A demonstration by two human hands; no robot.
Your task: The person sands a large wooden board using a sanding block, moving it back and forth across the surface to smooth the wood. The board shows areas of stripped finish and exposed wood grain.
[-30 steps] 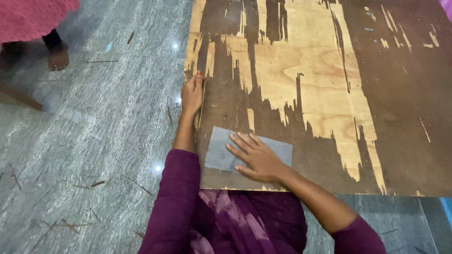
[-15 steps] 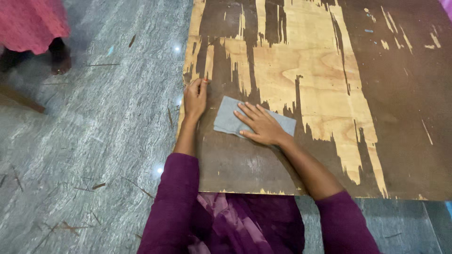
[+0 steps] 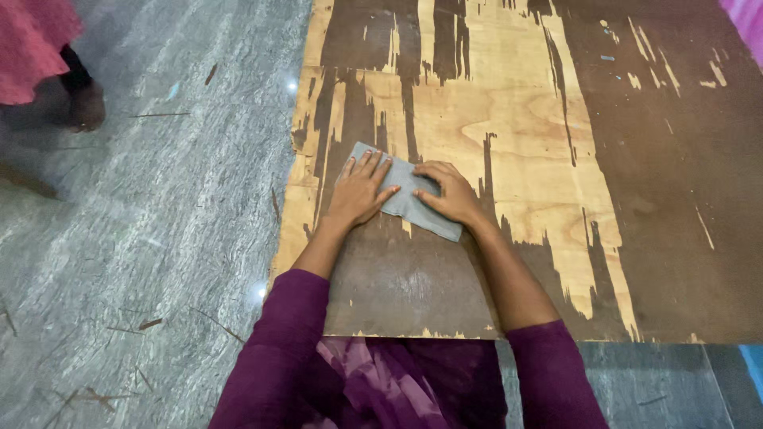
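On the grey stone floor (image 3: pixel 143 238) lies a big wooden board (image 3: pixel 517 119), its dark brown coating worn away in long streaks so the pale wood shows through the middle. The person kneels at the near edge, purple sleeves reaching forward. A grey sheet (image 3: pixel 409 199), probably sandpaper though its surface is too blurred to be sure, lies flat on the board near the left edge, further from the person than it was a second ago. Both hands now press on it: the left hand (image 3: pixel 359 191), which half a second ago rested on the board's left edge, has come across and lies flat on the sheet's left part with fingers spread, gripping nothing. The right hand (image 3: pixel 447 191) presses the right part with fingers curled over it. So the rubbing has shifted to a two-handed push over a far patch. At the far left, another person's pink skirt (image 3: pixel 32 48) and a foot (image 3: pixel 86 107) show.
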